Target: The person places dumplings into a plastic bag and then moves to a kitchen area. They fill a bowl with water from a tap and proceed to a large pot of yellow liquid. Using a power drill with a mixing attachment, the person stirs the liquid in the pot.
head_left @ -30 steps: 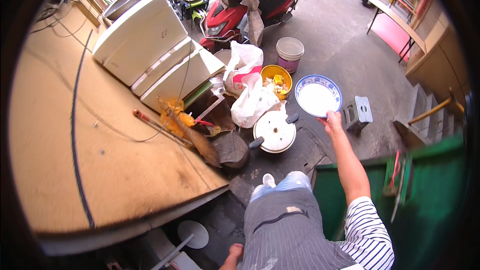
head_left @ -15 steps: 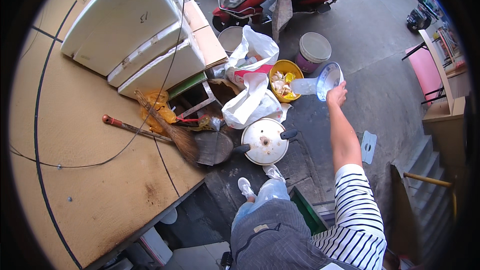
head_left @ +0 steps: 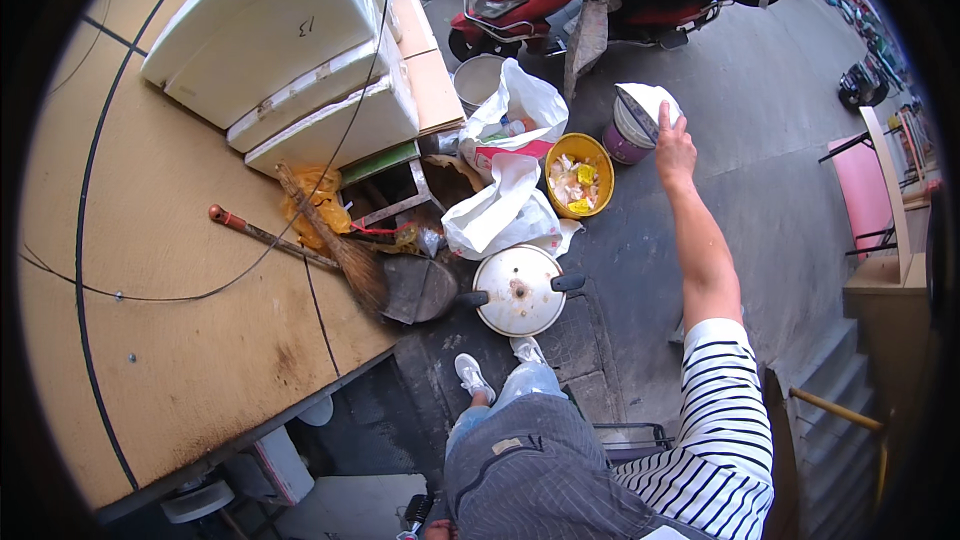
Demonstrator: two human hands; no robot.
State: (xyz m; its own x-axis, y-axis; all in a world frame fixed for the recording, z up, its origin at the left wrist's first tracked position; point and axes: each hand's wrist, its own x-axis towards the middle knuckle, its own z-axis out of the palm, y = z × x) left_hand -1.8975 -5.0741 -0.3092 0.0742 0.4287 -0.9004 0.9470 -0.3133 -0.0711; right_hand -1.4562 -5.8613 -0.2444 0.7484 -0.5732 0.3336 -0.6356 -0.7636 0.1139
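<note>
My right hand (head_left: 676, 152) is stretched far forward and closed on the edge of a bowl (head_left: 652, 108), tipped so that its white side shows. The bowl hangs over or just in front of a white-and-purple bucket (head_left: 627, 145) and covers part of its mouth. Left of it stands a yellow bucket (head_left: 608, 180) with pale scraps and yellow wrappers (head_left: 580, 206) inside. Only a bit of my left hand (head_left: 437, 530) shows at the lower edge, its fingers hidden, near a small dark object (head_left: 416, 510) I cannot make out.
White plastic bags (head_left: 505, 205), a round white lid (head_left: 520, 290) with dark handles, a broom (head_left: 345, 260) and a dustpan (head_left: 418, 290) lie ahead. White foam boxes (head_left: 270, 30) are stacked at left. A red scooter (head_left: 515, 0) stands beyond; steps (head_left: 840, 410) are at right.
My right hand has turned the bowl over and moved it away from the yellow bucket toward the purple one. The liquid stream is gone. A bit of my left hand has come into view.
</note>
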